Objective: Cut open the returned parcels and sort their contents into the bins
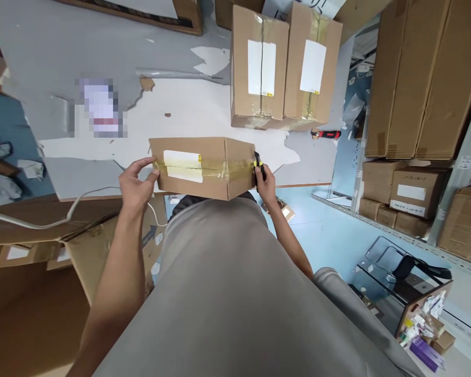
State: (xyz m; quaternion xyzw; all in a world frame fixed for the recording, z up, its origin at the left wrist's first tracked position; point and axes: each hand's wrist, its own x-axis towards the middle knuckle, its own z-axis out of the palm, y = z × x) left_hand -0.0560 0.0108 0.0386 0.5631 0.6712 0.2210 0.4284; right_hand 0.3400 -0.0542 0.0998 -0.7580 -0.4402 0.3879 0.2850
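A taped cardboard box [214,147] lies at the table's near edge, close to my body. Across its upper face runs clear yellowish tape, over a white label that is split along the seam. My left hand [136,183] grips the box's left end between thumb and fingers. In my right hand [266,187] is a black box cutter with yellow parts [258,163], held against the right end of the box. Whether its blade is out I cannot tell. The fingers of my right hand are partly hidden behind the cutter.
Two taped boxes [259,29] [314,107] stand side by side at the back right. Near them lies a red-and-black tool [329,134]. A pixelated item [101,107] is on the worn table [192,104]. A large open carton [23,309] sits lower left; shelved boxes [424,78] are right.
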